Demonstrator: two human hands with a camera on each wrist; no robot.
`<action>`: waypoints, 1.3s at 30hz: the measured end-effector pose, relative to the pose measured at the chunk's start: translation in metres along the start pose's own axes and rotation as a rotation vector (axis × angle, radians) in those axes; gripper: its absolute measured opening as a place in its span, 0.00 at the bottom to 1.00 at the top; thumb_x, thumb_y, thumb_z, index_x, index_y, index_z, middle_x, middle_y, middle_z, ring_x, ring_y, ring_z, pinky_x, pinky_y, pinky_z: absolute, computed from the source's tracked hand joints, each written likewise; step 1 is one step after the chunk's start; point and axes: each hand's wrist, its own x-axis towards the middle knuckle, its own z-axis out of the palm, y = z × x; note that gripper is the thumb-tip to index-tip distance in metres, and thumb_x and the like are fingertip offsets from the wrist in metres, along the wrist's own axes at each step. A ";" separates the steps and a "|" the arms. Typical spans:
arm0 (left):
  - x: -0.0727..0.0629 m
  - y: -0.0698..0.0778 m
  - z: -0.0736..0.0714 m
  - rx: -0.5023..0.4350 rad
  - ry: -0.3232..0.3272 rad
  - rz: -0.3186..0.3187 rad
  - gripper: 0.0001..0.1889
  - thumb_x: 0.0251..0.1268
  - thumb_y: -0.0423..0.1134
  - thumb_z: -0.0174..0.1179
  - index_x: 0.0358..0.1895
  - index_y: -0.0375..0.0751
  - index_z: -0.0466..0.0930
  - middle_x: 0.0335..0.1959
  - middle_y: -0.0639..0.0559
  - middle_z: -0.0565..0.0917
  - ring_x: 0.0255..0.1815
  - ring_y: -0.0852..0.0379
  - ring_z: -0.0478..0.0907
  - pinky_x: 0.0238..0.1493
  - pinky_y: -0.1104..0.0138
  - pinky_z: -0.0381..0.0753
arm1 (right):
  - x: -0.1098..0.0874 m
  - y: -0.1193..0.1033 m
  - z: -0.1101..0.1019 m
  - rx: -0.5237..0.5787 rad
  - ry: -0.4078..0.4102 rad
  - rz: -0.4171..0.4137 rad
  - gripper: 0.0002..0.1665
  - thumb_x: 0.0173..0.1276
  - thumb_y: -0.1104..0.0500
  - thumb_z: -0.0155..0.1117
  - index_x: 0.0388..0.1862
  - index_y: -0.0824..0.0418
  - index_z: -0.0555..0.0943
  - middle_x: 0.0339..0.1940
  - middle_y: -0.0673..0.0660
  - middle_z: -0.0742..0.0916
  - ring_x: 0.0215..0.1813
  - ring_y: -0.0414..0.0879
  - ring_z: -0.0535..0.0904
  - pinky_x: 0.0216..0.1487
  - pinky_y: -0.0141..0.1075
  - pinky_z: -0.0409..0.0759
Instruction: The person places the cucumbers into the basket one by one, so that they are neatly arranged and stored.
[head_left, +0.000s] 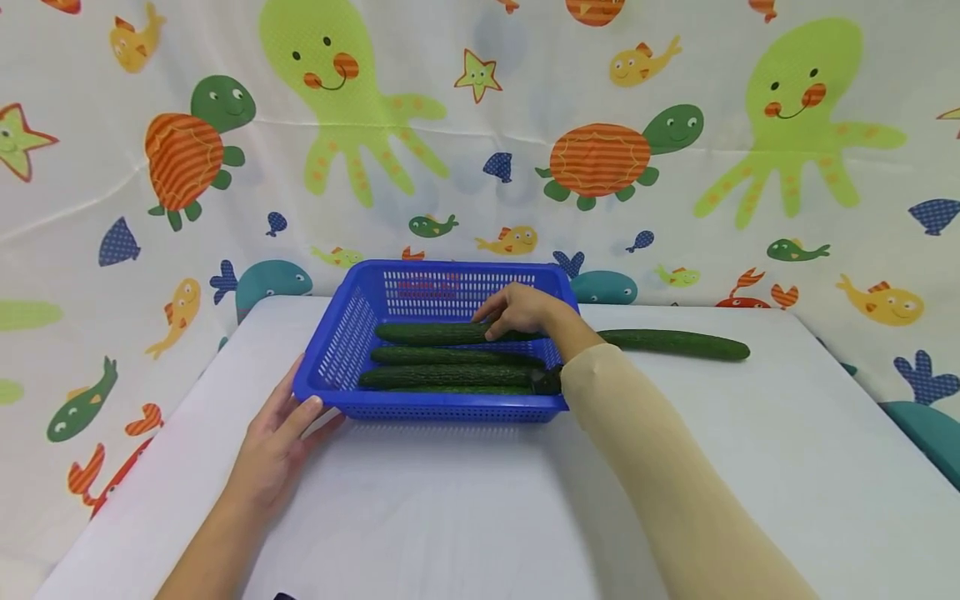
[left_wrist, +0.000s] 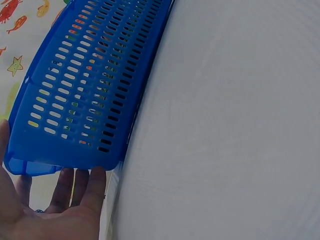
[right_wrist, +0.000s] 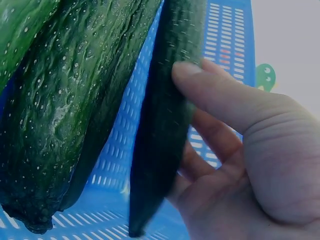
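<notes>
A blue slotted plastic basket [head_left: 457, 402] stands on the white table with several green cucumbers [head_left: 450, 377] lying lengthwise in it. My left hand [head_left: 276, 442] grips the basket's near left corner, thumb at the rim and fingers against the wall [left_wrist: 75, 105]. Reaching over the right side, my right hand [head_left: 525, 308] holds the rearmost cucumber [right_wrist: 167, 100] inside the basket, thumb on one side and fingers on the other. That cucumber lies apart from the bumpy ones [right_wrist: 60, 115] beside it. The forearm hides the right ends of the cucumbers in the head view.
Another cucumber [head_left: 675, 343] lies on the white table [head_left: 750, 433] to the right of the basket. Behind the table hangs a cloth [head_left: 480, 133] printed with sea animals. A small dark object [head_left: 285, 596] shows at the bottom edge of the head view.
</notes>
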 end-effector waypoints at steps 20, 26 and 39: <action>0.000 0.003 0.001 0.001 0.016 -0.024 0.32 0.85 0.40 0.47 0.85 0.60 0.49 0.84 0.44 0.53 0.67 0.67 0.77 0.60 0.69 0.83 | 0.001 0.000 0.002 -0.220 -0.155 0.122 0.42 0.65 0.79 0.54 0.74 0.50 0.76 0.73 0.63 0.78 0.75 0.57 0.72 0.47 0.34 0.77; 0.001 0.003 0.001 0.011 0.022 -0.031 0.33 0.84 0.40 0.48 0.85 0.61 0.49 0.85 0.43 0.52 0.67 0.68 0.77 0.60 0.70 0.83 | 0.001 -0.002 0.002 -0.261 -0.150 0.128 0.43 0.65 0.81 0.53 0.73 0.48 0.76 0.70 0.63 0.80 0.71 0.55 0.75 0.57 0.38 0.80; 0.003 0.004 0.000 -0.009 0.021 -0.029 0.33 0.84 0.40 0.48 0.85 0.59 0.49 0.85 0.44 0.51 0.68 0.67 0.75 0.60 0.68 0.83 | 0.000 -0.002 0.002 -0.228 -0.146 0.144 0.42 0.64 0.79 0.56 0.70 0.44 0.79 0.71 0.61 0.80 0.66 0.54 0.75 0.48 0.35 0.80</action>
